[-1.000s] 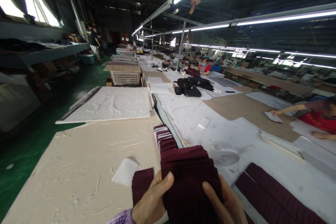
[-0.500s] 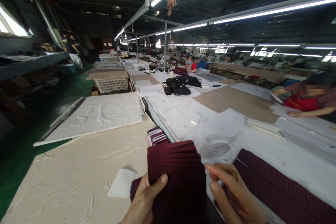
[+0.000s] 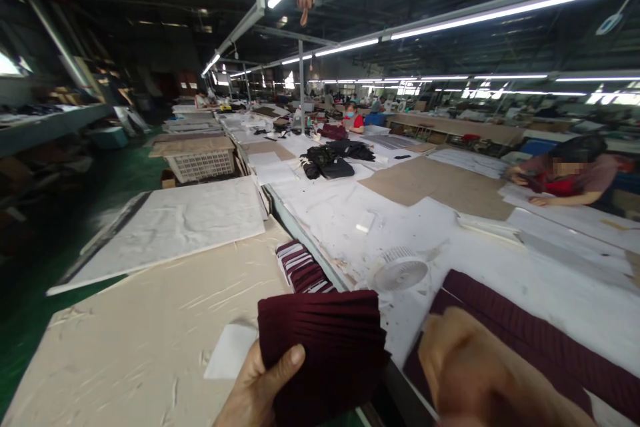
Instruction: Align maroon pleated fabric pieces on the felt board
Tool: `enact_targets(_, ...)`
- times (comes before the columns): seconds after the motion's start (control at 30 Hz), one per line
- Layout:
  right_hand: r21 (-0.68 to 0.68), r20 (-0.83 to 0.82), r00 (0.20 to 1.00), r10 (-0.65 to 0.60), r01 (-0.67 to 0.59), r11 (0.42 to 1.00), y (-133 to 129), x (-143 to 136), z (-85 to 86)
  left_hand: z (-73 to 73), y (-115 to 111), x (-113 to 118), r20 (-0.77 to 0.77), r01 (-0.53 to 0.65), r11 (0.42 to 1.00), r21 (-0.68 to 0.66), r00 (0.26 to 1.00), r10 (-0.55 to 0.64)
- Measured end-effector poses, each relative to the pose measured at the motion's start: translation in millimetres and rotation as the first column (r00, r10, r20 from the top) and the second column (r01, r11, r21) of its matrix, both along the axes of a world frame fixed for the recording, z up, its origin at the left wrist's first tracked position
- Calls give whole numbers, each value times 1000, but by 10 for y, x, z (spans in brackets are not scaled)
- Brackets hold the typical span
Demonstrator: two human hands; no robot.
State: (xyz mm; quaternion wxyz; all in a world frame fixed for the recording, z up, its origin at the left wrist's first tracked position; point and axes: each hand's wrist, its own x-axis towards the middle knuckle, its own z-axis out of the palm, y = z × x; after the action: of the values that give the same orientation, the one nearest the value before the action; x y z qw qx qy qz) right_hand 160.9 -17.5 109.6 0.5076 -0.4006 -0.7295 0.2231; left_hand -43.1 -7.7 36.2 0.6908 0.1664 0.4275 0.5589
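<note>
My left hand (image 3: 267, 373) grips a stack of maroon fabric pieces (image 3: 325, 347), thumb on the near face, with the layers fanned at the top and right edges. To the right of that stack, my right hand (image 3: 475, 360) is blurred by motion, its fingers curled down and mostly hidden. It is over or close to a long row of overlapping maroon fabric pieces (image 3: 540, 333) on the white table; whether it touches them I cannot tell. Behind the held stack lies a bundle of maroon and white folded pieces (image 3: 303, 267) along the table's edge.
A white fan (image 3: 403, 270) lies on the white table (image 3: 320, 213). Dark cloth items (image 3: 333, 159) lie farther back. On the left are a cream-covered surface (image 3: 150, 327) with a white paper scrap (image 3: 230, 350) and a plastic crate (image 3: 200, 163). A co-worker (image 3: 575, 173) leans over the table's right side.
My right hand has moved away from the held stack, to the right and toward me. The stack has tilted and shifted slightly left and down. The view has turned a little right.
</note>
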Motion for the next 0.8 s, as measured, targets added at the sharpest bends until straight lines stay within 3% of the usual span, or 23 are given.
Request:
enact_targets(0.13,-85,57,988,-143,148,985,133,-38,-2,-44,-14,-39,-41,64,997,53,997,-62)
enact_targets(0.27,-181,116,992,-48,69,981,210,-60,-68,-100,22,-90,-148,113,987,113,984,-96)
enact_targets(0.4,-167,142,990,12,12,986,219,-85,-129,-109,74,-98,-205,123,983,138,974,-93)
enact_targets(0.67,0,153,982,-112,113,994,219,-199,-210,-132,131,-25,-64,90,987,133,995,-82)
enact_targets(0.8,-125,28,992,-127,130,984,310,-85,-397,-201,182,-42,24,74,994,80,997,-76)
